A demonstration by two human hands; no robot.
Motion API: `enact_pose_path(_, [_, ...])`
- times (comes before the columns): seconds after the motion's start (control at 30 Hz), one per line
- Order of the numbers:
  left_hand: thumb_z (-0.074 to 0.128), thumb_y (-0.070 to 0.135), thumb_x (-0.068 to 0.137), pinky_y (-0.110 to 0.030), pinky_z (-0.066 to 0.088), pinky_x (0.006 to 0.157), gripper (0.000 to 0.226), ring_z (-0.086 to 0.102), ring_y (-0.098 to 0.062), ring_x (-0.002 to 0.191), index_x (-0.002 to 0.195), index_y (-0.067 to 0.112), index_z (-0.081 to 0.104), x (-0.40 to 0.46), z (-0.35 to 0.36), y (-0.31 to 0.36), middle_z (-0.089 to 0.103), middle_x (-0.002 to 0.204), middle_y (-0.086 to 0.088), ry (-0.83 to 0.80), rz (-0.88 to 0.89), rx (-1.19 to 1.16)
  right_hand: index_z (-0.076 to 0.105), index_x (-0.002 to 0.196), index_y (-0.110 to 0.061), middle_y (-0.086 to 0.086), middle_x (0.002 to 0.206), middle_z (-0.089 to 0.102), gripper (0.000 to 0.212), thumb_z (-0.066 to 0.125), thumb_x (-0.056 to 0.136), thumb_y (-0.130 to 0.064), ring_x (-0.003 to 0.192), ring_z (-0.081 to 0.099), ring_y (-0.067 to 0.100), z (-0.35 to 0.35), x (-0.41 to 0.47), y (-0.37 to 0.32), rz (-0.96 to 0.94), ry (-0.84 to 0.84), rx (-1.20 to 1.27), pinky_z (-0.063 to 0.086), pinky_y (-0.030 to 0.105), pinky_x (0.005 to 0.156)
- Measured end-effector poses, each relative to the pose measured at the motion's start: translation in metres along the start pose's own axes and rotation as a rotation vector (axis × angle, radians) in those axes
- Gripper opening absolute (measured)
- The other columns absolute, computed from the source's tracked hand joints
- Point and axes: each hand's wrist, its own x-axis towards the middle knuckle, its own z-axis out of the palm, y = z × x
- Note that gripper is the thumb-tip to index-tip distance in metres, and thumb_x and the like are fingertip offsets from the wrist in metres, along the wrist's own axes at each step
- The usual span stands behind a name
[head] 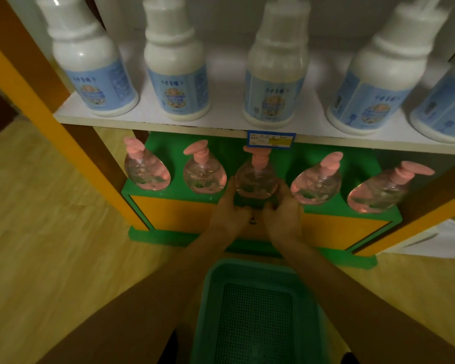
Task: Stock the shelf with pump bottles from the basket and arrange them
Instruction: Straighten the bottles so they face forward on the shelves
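Observation:
Several clear pump bottles with pink pumps stand in a row on the green lower shelf (179, 195). The middle bottle (255, 177) stands upright at the shelf's front edge. My left hand (227, 208) cups its left side and my right hand (283, 211) cups its right side, both touching the base. Two bottles (204, 176) stand to its left and two (317, 182) to its right. The green plastic basket (208, 298) sits on the floor below my forearms, and its mesh bottom shows no bottles.
A white upper shelf (153, 120) carries several large white bottles with blue labels (177, 82). A blue and yellow price tag (271, 139) hangs on its front edge above the middle bottle. Orange shelf uprights (37, 101) stand at both sides. Wooden floor (50, 232) lies to the left.

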Motion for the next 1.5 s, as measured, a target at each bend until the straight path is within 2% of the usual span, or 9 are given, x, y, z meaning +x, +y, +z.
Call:
enact_pose_path(0.17, [0.056, -0.001, 0.083, 0.002, 0.039, 0.056, 0.071, 0.052, 0.004, 0.087, 0.143, 0.027, 0.031, 0.0, -0.002, 0.003, 0.053, 0.132, -0.001, -0.033, 0.019, 0.027, 0.048, 0.135, -0.009, 0.012, 0.109, 0.069, 0.051, 0.056, 0.085, 0.001, 0.087, 0.065, 0.025, -0.001, -0.002, -0.001, 0.0, 0.017, -0.024, 0.055, 0.039, 0.082])
enact_pose_path(0.33, [0.058, 0.002, 0.084, -0.016, 0.048, 0.085, 0.053, 0.055, -0.013, 0.109, 0.133, 0.017, 0.043, -0.01, -0.009, 0.003, 0.059, 0.123, 0.003, -0.045, 0.021, -0.011, 0.049, 0.128, -0.001, 0.018, 0.12, 0.058, 0.047, 0.058, 0.082, 0.004, 0.109, 0.056, 0.031, 0.004, -0.008, -0.013, 0.017, 0.13, -0.009, 0.048, 0.038, 0.095])
enact_pose_path(0.4, [0.056, 0.003, 0.085, -0.018, 0.049, 0.08, 0.036, 0.058, -0.015, 0.102, 0.118, 0.016, 0.047, -0.016, -0.016, 0.0, 0.061, 0.105, 0.008, 0.035, 0.008, 0.052, 0.049, 0.121, 0.001, 0.02, 0.121, 0.051, 0.042, 0.058, 0.08, 0.004, 0.114, 0.049, 0.031, 0.012, -0.02, -0.024, -0.002, 0.215, -0.002, 0.043, 0.034, 0.096])
enact_pose_path(0.53, [0.052, 0.001, 0.086, -0.037, 0.053, 0.081, 0.039, 0.06, -0.023, 0.092, 0.123, 0.011, 0.047, -0.018, -0.042, -0.003, 0.064, 0.105, -0.01, 0.243, -0.075, 0.19, 0.049, 0.12, -0.006, 0.013, 0.107, 0.055, 0.04, 0.057, 0.081, -0.001, 0.095, 0.054, 0.026, 0.033, -0.044, -0.039, -0.133, -0.061, 0.032, 0.049, 0.042, 0.083])
enact_pose_path(0.63, [0.051, 0.001, 0.085, -0.036, 0.05, 0.085, 0.043, 0.059, -0.025, 0.097, 0.127, 0.01, 0.044, -0.015, -0.062, -0.003, 0.062, 0.112, -0.008, 0.354, -0.076, 0.181, 0.036, 0.141, -0.012, 0.011, 0.13, 0.051, 0.06, 0.057, 0.086, -0.006, 0.114, 0.051, 0.023, 0.047, -0.05, -0.044, -0.073, -0.242, 0.072, 0.045, 0.037, 0.098])
enact_pose_path(0.87, [0.054, 0.001, 0.085, -0.03, 0.05, 0.088, 0.055, 0.056, -0.017, 0.101, 0.136, 0.016, 0.038, 0.0, -0.078, -0.001, 0.061, 0.118, -0.005, 0.248, -0.043, 0.108, 0.036, 0.141, -0.015, 0.001, 0.117, 0.058, 0.062, 0.059, 0.084, -0.005, 0.095, 0.055, 0.015, 0.068, -0.039, -0.058, -0.013, -0.189, 0.11, 0.047, 0.032, 0.089])
enact_pose_path(1.03, [0.054, 0.005, 0.089, -0.001, 0.04, 0.049, 0.058, 0.05, 0.003, 0.075, 0.141, 0.021, 0.034, 0.002, -0.08, -0.007, 0.056, 0.101, 0.008, 0.234, -0.024, 0.093, 0.044, 0.134, -0.012, 0.009, 0.116, 0.063, 0.052, 0.061, 0.085, -0.006, 0.1, 0.058, 0.02, 0.081, -0.028, -0.063, 0.02, -0.181, 0.118, 0.048, 0.037, 0.094])
enact_pose_path(1.2, [0.054, 0.007, 0.089, -0.021, 0.043, 0.081, 0.062, 0.052, -0.012, 0.099, 0.144, 0.021, 0.029, 0.001, -0.088, -0.009, 0.06, 0.121, -0.004, 0.241, -0.018, 0.101, 0.045, 0.136, -0.016, 0.003, 0.109, 0.064, 0.055, 0.059, 0.084, -0.004, 0.091, 0.055, 0.013, 0.088, -0.03, -0.063, -0.005, -0.177, 0.102, 0.043, 0.018, 0.079])
enact_pose_path(1.5, [0.052, 0.008, 0.09, -0.022, 0.04, 0.089, 0.065, 0.052, -0.022, 0.118, 0.147, 0.022, 0.024, 0.001, -0.099, -0.012, 0.055, 0.131, -0.004, 0.217, -0.017, 0.087, 0.042, 0.139, -0.016, 0.007, 0.121, 0.062, 0.054, 0.056, 0.088, -0.006, 0.097, 0.053, 0.011, 0.089, -0.036, -0.07, -0.026, -0.174, 0.05, 0.035, 0.018, 0.084])
